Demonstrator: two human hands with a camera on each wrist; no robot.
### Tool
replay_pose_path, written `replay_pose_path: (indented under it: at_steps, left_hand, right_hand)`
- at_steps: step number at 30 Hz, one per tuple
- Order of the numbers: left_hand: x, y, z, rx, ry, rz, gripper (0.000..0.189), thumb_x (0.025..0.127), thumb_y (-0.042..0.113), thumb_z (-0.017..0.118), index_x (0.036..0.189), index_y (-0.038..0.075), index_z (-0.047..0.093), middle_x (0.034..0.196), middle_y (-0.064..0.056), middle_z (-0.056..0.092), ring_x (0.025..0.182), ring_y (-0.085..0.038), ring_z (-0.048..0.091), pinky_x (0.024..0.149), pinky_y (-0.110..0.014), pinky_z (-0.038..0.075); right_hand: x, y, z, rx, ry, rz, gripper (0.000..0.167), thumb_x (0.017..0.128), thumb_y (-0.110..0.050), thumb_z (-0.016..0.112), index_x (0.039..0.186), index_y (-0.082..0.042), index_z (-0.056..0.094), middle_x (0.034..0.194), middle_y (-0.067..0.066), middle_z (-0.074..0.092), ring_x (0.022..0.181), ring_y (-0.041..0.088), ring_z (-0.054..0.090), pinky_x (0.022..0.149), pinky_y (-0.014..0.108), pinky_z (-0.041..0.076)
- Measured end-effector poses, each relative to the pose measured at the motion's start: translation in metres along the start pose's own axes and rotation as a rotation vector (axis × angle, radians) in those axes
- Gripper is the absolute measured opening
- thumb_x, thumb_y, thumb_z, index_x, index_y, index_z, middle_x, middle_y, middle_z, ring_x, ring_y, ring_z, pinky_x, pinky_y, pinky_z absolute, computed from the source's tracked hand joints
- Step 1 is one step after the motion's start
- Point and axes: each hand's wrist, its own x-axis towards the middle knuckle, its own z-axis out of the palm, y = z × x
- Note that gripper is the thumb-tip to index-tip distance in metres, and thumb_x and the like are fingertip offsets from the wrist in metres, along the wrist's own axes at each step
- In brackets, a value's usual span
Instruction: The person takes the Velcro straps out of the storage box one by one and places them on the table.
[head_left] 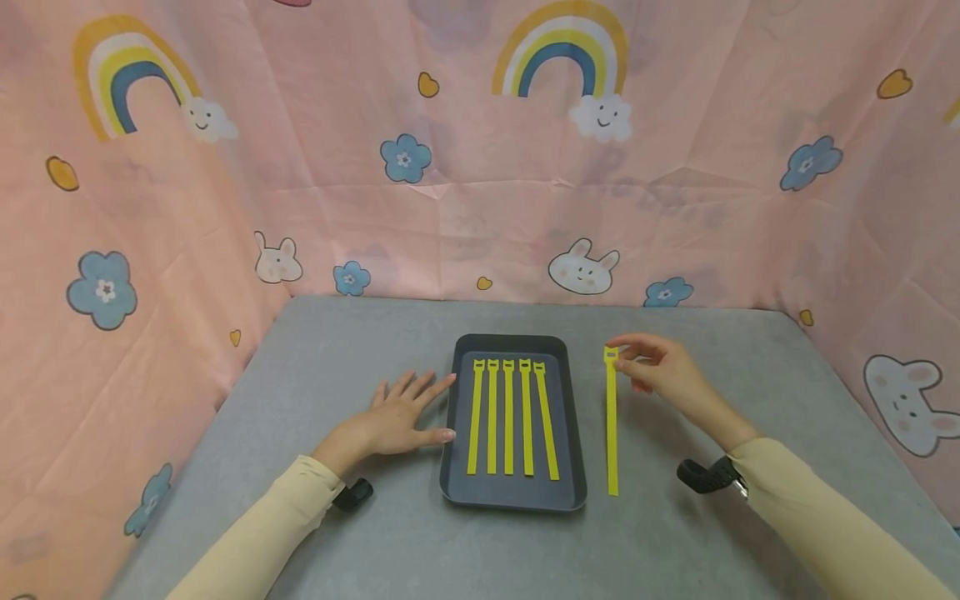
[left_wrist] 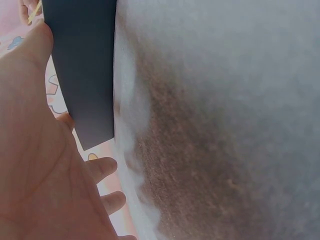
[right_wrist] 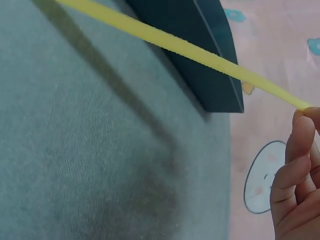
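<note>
Nearest, at left, is a cream sleeve (head_left: 262, 525); the left hand (head_left: 386, 425), fingers spread, touches a dark tray (head_left: 513, 496) holding five yellow strips (head_left: 508, 425). Rightward, a sixth strip (head_left: 612, 433), above the surface (head_left: 360, 333), is pinched by the right hand (head_left: 667, 372).

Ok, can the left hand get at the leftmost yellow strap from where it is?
Probably yes: the left hand is at the tray, holding nothing, with only a low wall before the leftmost yellow strap.
</note>
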Motion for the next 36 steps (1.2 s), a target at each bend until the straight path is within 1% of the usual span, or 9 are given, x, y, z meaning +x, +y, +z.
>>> replay_pose_path:
  at_steps: [4, 7, 11, 13, 17, 20, 28, 32, 36]
  left_hand:
    - [-0.001, 0.002, -0.002, 0.008, -0.006, -0.006, 0.089, 0.088, 0.074, 0.050, 0.159, 0.042, 0.007, 0.169, -0.005, 0.009, 0.156, -0.039, 0.003, 0.118, -0.071, 0.003]
    - [-0.001, 0.003, -0.001, 0.013, -0.005, -0.005, 0.089, 0.088, 0.074, 0.051, 0.159, 0.042, 0.007, 0.169, -0.005, 0.009, 0.156, -0.039, 0.003, 0.118, -0.071, 0.003]
    - [-0.001, 0.002, -0.001, 0.015, -0.004, -0.004, 0.089, 0.089, 0.073, 0.051, 0.159, 0.041, 0.007, 0.169, -0.006, 0.009, 0.156, -0.040, 0.003, 0.118, -0.072, 0.003]
    - [-0.001, 0.002, -0.002, 0.014, -0.004, -0.006, 0.089, 0.089, 0.073, 0.050, 0.159, 0.041, 0.006, 0.169, -0.006, 0.009, 0.156, -0.039, 0.003, 0.118, -0.071, 0.003]
    - [-0.002, 0.003, -0.002, 0.015, -0.005, -0.011, 0.089, 0.088, 0.074, 0.050, 0.158, 0.042, 0.006, 0.169, -0.005, 0.009, 0.156, -0.039, 0.003, 0.118, -0.071, 0.003]
    - [-0.002, 0.003, -0.001, 0.017, -0.005, -0.013, 0.089, 0.088, 0.074, 0.050, 0.158, 0.043, 0.005, 0.169, -0.005, 0.009, 0.156, -0.039, 0.003, 0.118, -0.071, 0.003]
    - [0.000, 0.002, 0.000, 0.018, 0.004, -0.013, 0.089, 0.088, 0.075, 0.050, 0.158, 0.044, 0.005, 0.169, -0.005, 0.009, 0.156, -0.039, 0.003, 0.118, -0.071, 0.003]
    - [0.000, 0.002, 0.000, 0.015, 0.002, -0.012, 0.089, 0.087, 0.075, 0.050, 0.158, 0.044, 0.005, 0.169, -0.005, 0.008, 0.156, -0.039, 0.003, 0.118, -0.071, 0.003]
    - [-0.001, 0.002, -0.001, 0.013, -0.004, -0.011, 0.090, 0.087, 0.075, 0.050, 0.158, 0.044, 0.004, 0.169, -0.005, 0.008, 0.156, -0.039, 0.002, 0.118, -0.071, 0.003]
  right_hand:
    - [0.005, 0.004, 0.002, -0.020, 0.001, -0.002, 0.039, 0.094, -0.030, 0.069, 0.129, -0.013, 0.062, 0.097, 0.009, 0.063, 0.062, 0.026, 0.059, 0.059, 0.032, 0.051]
    - [0.009, 0.008, 0.004, -0.021, 0.000, -0.011, 0.038, 0.095, -0.026, 0.069, 0.129, -0.011, 0.062, 0.099, 0.012, 0.064, 0.062, 0.023, 0.059, 0.060, 0.032, 0.054]
    - [0.014, 0.013, 0.006, -0.015, -0.006, -0.012, 0.036, 0.095, -0.022, 0.069, 0.128, -0.009, 0.062, 0.101, 0.016, 0.064, 0.061, 0.015, 0.058, 0.060, 0.032, 0.055]
    - [0.017, 0.017, 0.007, -0.011, -0.007, -0.013, 0.035, 0.094, -0.021, 0.069, 0.127, -0.010, 0.063, 0.101, 0.016, 0.065, 0.060, 0.015, 0.058, 0.059, 0.033, 0.055]
    - [0.025, 0.027, 0.011, -0.043, -0.011, -0.019, 0.033, 0.095, -0.019, 0.068, 0.126, -0.010, 0.064, 0.100, 0.018, 0.066, 0.061, 0.020, 0.061, 0.057, 0.033, 0.054]
    - [0.029, 0.033, 0.013, -0.073, -0.018, -0.030, 0.031, 0.095, -0.017, 0.067, 0.125, -0.009, 0.064, 0.100, 0.022, 0.067, 0.061, 0.021, 0.061, 0.055, 0.031, 0.053]
    - [0.035, 0.043, 0.023, -0.039, -0.035, -0.048, 0.031, 0.094, -0.011, 0.067, 0.124, -0.003, 0.065, 0.092, 0.024, 0.066, 0.056, 0.013, 0.058, 0.050, 0.028, 0.049]
    - [0.038, 0.047, 0.027, -0.058, -0.020, -0.023, 0.031, 0.095, -0.010, 0.066, 0.124, -0.003, 0.065, 0.092, 0.022, 0.067, 0.056, 0.012, 0.057, 0.050, 0.028, 0.048]
    - [0.041, 0.050, 0.031, -0.102, 0.004, -0.006, 0.030, 0.095, -0.009, 0.065, 0.124, -0.004, 0.065, 0.093, 0.021, 0.068, 0.057, 0.012, 0.058, 0.052, 0.027, 0.050]
